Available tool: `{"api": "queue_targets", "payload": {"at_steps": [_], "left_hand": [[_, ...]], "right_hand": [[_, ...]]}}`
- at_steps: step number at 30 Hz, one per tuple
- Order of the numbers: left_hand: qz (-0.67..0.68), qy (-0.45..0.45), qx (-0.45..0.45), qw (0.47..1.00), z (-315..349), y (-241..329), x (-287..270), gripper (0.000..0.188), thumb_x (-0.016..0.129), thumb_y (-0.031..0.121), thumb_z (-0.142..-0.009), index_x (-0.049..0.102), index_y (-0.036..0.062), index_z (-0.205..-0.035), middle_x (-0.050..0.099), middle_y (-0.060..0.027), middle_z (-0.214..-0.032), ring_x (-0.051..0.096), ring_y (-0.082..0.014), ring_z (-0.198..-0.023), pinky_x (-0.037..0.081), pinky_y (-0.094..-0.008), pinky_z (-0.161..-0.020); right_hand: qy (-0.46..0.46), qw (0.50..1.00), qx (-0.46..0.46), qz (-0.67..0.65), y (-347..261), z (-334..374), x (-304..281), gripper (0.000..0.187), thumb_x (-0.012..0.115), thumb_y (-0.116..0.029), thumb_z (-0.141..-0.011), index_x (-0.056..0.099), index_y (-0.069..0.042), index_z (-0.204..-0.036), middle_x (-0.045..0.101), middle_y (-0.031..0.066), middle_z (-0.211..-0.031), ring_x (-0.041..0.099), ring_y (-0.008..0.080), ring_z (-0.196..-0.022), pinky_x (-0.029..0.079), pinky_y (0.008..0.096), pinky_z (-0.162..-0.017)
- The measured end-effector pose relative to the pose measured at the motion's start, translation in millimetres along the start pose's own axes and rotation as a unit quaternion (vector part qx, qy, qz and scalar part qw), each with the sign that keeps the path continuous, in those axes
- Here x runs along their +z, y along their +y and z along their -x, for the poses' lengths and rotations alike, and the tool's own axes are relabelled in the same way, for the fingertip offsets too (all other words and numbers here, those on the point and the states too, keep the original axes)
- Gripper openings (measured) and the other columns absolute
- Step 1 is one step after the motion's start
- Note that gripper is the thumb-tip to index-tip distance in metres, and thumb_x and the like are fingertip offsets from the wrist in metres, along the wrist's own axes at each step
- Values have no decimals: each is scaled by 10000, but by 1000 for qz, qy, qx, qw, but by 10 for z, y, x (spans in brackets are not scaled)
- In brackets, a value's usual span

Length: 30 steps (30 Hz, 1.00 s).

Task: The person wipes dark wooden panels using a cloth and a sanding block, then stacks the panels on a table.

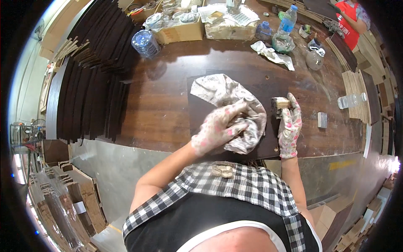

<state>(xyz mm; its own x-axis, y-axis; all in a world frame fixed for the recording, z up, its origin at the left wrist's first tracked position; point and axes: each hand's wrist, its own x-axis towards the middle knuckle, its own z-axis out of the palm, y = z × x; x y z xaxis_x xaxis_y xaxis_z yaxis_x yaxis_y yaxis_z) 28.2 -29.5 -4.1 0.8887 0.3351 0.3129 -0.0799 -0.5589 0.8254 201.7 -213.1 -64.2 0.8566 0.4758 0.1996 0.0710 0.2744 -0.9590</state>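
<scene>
My left hand (pixel 221 126), in a pale glove with pink spots, is closed on a white rag (pixel 254 110) printed with dark markings. The crumpled rag lies spread over a dark brown board (pixel 201 110) on the table. In a matching glove, my right hand (pixel 290 128) grips a small block (pixel 278 105) near the board's right edge. The block looks pale on top and blackened on its left side; whether it is a sponge or a brush I cannot tell. A small grey block (pixel 322 120) sits on the table right of that hand.
Tall stacks of dark boards (pixel 90 98) stand at left. A blue-tinted jug (pixel 145 43), cardboard box (pixel 180 32), bottle (pixel 288 20) and white cloth (pixel 273 54) line the far side. At right, a clear bottle (pixel 351 101) lies on stacked boards. Another person (pixel 351 25) is at far right.
</scene>
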Motion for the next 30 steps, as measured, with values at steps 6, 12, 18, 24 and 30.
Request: {"api": "queue_targets", "payload": {"at_steps": [6, 12, 18, 24, 30], "left_hand": [[-355, -118, 52, 926, -178, -30, -318, 649, 855, 306, -712, 641, 158, -1307, 272, -173, -1626, 169, -585, -1450, 178, -673, -1163], [-103, -195, 52, 974, -90, -70, -144, 533, 737, 186, -828, 589, 161, -1338, 637, -138, -1082, 618, -389, -1004, 530, -463, -840], [-55, -35, 66, 996, 78, 152, -397, 283, 669, 130, -864, 671, 80, -1143, 605, -183, -1239, 601, -375, -1107, 503, -451, -924], [-104, -136, 11, 985, 341, 1, -141, 567, 797, 264, -745, 620, 21, -1226, 447, -216, -1486, 330, -463, -1430, 300, -546, -1158], [-45, -95, 40, 994, 325, -260, -51, 317, 791, 235, -697, 677, 51, -929, 672, -151, -1145, 585, -373, -1189, 465, -479, -975]], "right_hand": [[-3, 999, 5, 36, -81, 36, 41, 495, 570, -102, -985, 469, 12, -1456, 523, 91, -1446, 521, 171, -1268, 410, 321, -1081], [11, 995, -5, 97, -228, -207, -23, 457, 603, -90, -976, 519, 9, -1413, 569, 114, -1397, 571, 177, -1215, 448, 321, -1049], [-158, 874, -161, 429, -542, -1172, 152, 416, 717, -105, -877, 634, -51, -1282, 650, 126, -1229, 629, 252, -1141, 476, 352, -1002], [-309, 830, -171, 432, -183, -1484, 801, 407, 748, -142, -845, 664, -62, -1235, 679, 139, -1181, 643, 278, -1132, 490, 371, -997], [-455, 809, -217, 302, 148, -1244, 2138, 389, 721, -273, -858, 661, -87, -1193, 662, 144, -1167, 625, 339, -1110, 485, 418, -997]]}}
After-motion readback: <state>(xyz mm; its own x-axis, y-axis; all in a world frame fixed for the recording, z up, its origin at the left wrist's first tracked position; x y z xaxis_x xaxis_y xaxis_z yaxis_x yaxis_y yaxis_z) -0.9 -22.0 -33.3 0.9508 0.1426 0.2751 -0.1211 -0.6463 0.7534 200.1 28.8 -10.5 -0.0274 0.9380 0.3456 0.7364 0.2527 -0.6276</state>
